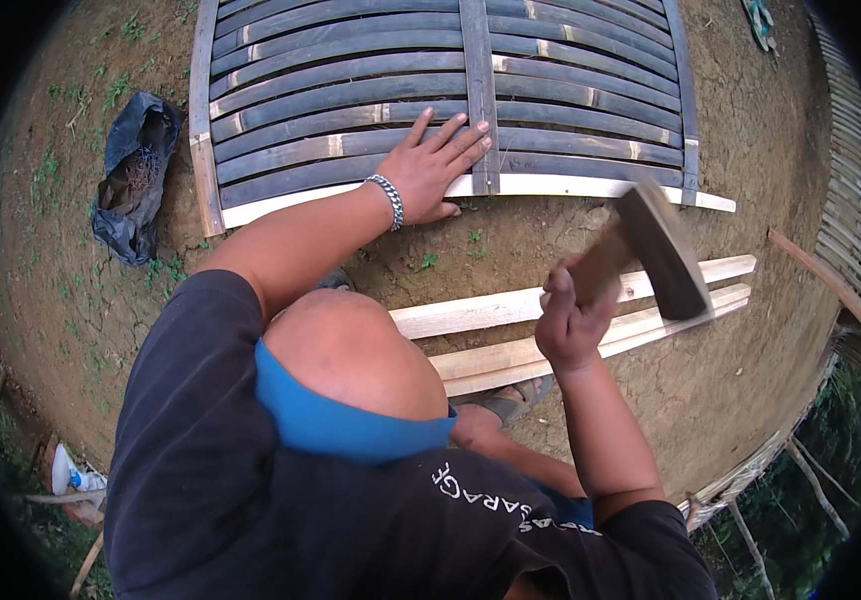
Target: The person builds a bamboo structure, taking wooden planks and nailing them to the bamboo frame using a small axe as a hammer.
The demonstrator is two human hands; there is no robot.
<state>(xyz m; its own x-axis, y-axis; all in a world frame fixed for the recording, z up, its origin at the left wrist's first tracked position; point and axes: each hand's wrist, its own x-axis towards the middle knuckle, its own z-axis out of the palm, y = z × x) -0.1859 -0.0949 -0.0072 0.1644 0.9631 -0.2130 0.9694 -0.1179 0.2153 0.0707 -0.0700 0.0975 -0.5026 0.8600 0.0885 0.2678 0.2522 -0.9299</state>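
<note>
A panel of dark split-bamboo slats point(351, 92) lies on the ground ahead of me, crossed by a dark middle batten point(478, 75). Along its near edge runs a pale wooden strip point(576, 187). My left hand point(428, 172), a chain bracelet at its wrist, rests with fingers spread over the near slats, fingertips at the batten. On the right, my right hand point(576, 322) is closed round the wooden handle of a hatchet point(666, 255). Its dark head is raised near the strip's right part and slightly blurred by motion.
Several pale wooden lengths point(496, 311) lie between me and the panel, one foot beside them. At left sits an open black plastic bag point(139, 170) of thin dark pieces. A bamboo fence point(859, 165) and a loose board point(831, 280) edge the right; a sandal point(759, 22) lies far right.
</note>
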